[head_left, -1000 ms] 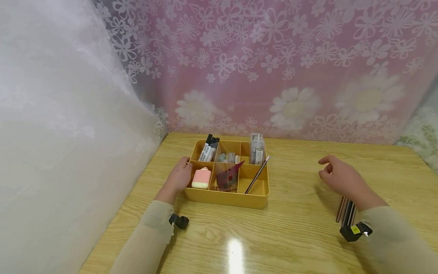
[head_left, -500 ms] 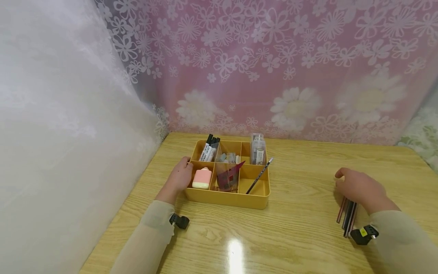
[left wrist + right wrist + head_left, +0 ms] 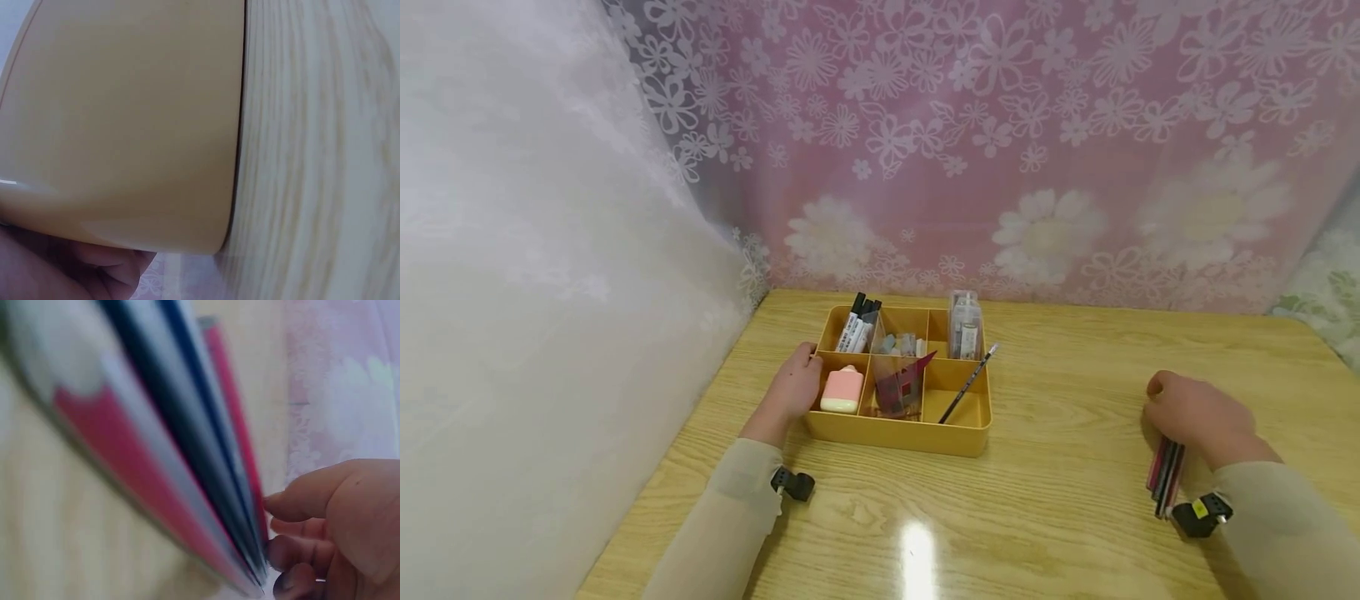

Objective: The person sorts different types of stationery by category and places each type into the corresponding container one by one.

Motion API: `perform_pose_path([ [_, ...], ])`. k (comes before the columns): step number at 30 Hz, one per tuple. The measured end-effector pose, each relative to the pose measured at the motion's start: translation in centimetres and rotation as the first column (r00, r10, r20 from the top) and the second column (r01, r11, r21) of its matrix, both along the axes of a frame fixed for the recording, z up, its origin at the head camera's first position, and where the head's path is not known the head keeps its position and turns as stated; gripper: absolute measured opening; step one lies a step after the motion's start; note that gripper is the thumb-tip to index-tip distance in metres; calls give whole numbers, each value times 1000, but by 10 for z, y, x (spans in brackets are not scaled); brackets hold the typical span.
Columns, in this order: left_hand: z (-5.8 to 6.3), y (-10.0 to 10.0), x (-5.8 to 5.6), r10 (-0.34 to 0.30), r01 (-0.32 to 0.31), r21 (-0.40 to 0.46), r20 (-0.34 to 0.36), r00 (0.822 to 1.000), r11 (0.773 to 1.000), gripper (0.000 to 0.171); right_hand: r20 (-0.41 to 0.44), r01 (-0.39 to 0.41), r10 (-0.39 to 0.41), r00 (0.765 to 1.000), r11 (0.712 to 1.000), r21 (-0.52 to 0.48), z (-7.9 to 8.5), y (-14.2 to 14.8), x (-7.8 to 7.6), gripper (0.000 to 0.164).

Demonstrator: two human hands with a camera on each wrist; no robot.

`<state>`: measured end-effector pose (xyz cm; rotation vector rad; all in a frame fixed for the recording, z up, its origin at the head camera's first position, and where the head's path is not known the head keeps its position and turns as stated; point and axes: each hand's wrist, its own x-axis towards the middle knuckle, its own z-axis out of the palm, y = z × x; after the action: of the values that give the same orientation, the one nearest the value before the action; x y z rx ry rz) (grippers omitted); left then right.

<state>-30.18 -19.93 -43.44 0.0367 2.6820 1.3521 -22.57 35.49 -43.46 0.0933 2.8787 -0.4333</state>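
Note:
My left hand (image 3: 796, 383) holds the left edge of a yellow compartment organizer (image 3: 895, 435); curled fingers (image 3: 112, 269) show beside its wall in the left wrist view. On the right of the table, my right hand (image 3: 1201, 417) pinches a bundle of red and dark pencils (image 3: 1167, 475) near their far ends. Close up in the right wrist view, the pencils (image 3: 206, 450) run to the fingertips (image 3: 281, 550); the bundle's far ends are partly hidden there. One dark pencil (image 3: 967, 385) leans alone in the organizer's front right compartment.
The organizer also holds black-capped pens (image 3: 854, 327), a pink and cream bottle-shaped item (image 3: 842, 389), a clear and dark red piece (image 3: 898, 392), small erasers (image 3: 904, 344) and clear cases (image 3: 965, 327). A floral curtain (image 3: 925, 167) hangs behind the wooden table (image 3: 1037, 500).
My right hand has moved right and down onto the pencils and now pinches them; the bundle has drawn closer together. The leaning pencil has tipped slightly right. My left hand has stayed put.

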Motion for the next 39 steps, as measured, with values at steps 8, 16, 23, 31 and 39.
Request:
perform_pose_path([
  [8,0,-3,0,0,0,2,0,1000,1000,48,-32,-50,50,998,999,8,-7,-3,0,54],
  [16,-2,-3,0,0,0,7,3,1000,1000,46,-52,-58,55,997,997,-57,-8,-25,-4,54],
  [23,-4,-1,-1,0,0,1,-1,1000,1000,46,-31,-80,79,996,996,-37,-3,-44,-7,36],
  [31,-2,0,-1,1,-1,-7,-9,1000,1000,46,-58,-69,56,997,963,-260,0,-65,-9,52],
  [39,0,0,-2,0,0,-16,-13,1000,1000,46,-215,-155,64,975,884,-441,33,-101,-1,31],
])
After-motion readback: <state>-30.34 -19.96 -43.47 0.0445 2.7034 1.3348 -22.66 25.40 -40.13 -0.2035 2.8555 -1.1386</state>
